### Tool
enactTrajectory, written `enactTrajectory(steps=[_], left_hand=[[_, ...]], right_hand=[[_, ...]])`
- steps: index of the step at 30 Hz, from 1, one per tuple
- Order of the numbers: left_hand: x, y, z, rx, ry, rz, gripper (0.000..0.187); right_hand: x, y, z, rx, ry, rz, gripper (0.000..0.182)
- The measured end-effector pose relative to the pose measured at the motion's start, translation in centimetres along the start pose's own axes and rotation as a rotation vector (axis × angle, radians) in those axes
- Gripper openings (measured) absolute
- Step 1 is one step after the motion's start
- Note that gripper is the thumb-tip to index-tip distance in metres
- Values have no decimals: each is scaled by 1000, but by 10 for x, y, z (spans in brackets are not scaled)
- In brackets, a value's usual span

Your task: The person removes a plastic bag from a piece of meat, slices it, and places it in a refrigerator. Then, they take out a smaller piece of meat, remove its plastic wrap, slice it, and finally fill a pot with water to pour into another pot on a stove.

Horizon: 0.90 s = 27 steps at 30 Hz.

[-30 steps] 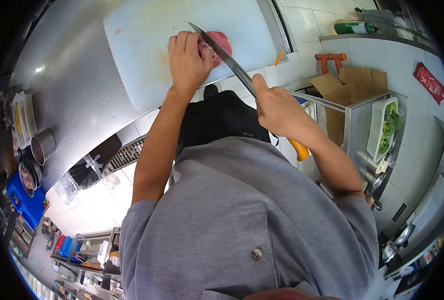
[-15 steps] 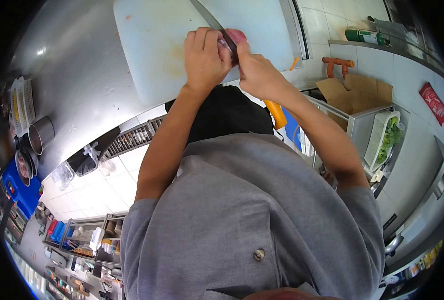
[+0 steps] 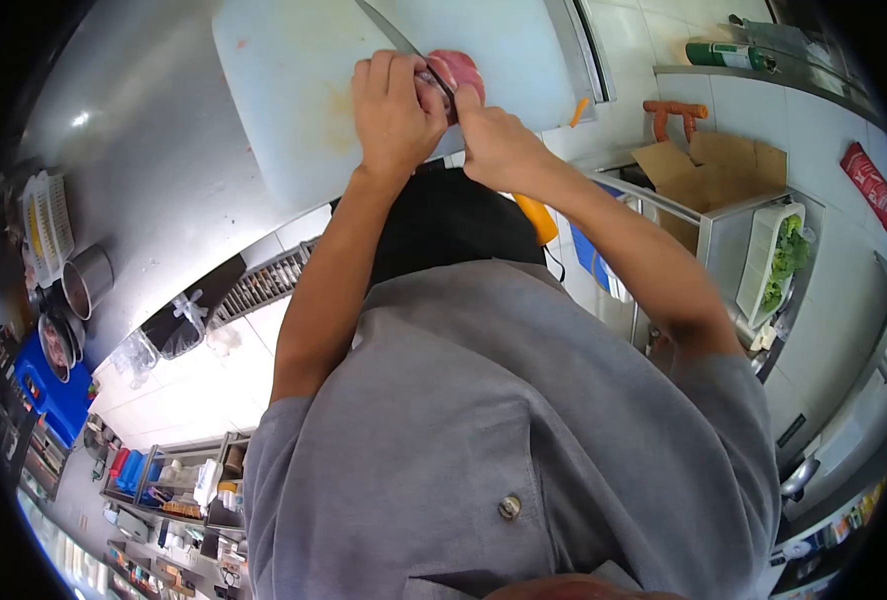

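A pale, rounded-corner plastic cutting board (image 3: 294, 90), smooth but faintly stained yellow near its middle, lies on a brushed stainless-steel desk (image 3: 144, 170) whose surface throws back a dull sheen. Near the board's right-hand part sits a soft, glossy pink lump of raw meat (image 3: 456, 70), rounded and moist-looking.

The left hand (image 3: 394, 110) lies on top of the meat, knuckles arched and fingers curled down so the tips press the pink flesh against the board. The forearm runs straight back from it to a grey short sleeve. The right hand (image 3: 499, 145) is closed in a fist around the orange plastic handle of a long, narrow steel knife (image 3: 404, 45); the handle's end pokes out below the wrist, while the thin grey blade runs up and away past the left fingers and over the meat. The two hands are close together, nearly knuckle to knuckle, and where the blade meets the meat is hidden by the fingers, so I cannot tell how deep it sits.

A small orange scrap (image 3: 579, 110) lies at the board's right edge. Off to the right, a white slotted plastic basket of leafy greens (image 3: 776, 262) rests on a metal rack beside flattened brown cardboard (image 3: 714, 175).
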State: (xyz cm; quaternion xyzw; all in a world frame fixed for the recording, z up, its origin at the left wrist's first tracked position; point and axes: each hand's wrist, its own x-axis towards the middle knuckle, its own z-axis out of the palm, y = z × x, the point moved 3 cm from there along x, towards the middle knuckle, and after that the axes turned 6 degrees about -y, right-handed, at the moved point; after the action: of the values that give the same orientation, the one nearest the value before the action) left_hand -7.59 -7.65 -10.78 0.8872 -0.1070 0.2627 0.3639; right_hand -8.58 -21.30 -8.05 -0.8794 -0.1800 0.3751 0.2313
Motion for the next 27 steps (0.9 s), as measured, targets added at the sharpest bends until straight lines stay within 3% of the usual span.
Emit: enactTrajectory(steps=[5,7,14,16,20,27], left_hand=[[3,1,0,6,-32,23,21],[1,2,1,3,-26,19,20],[3,-2,1,-6,-36,10,17],[3,-4,0,-19,-18,31,16],[2,-3,0,11,11,31,14],[1,-3,0,45,40,47,16]], right_hand=[[-20,5,4,-49,108,-77,38],[-61,12,4,-16,-45,41,38],[-19,13,11,-47,95,-34,36],[-25,20,5,175,-27,31,34],[-43,22,2,77,4,1,32],[-92,-13,-24,-55,-18,142,31]])
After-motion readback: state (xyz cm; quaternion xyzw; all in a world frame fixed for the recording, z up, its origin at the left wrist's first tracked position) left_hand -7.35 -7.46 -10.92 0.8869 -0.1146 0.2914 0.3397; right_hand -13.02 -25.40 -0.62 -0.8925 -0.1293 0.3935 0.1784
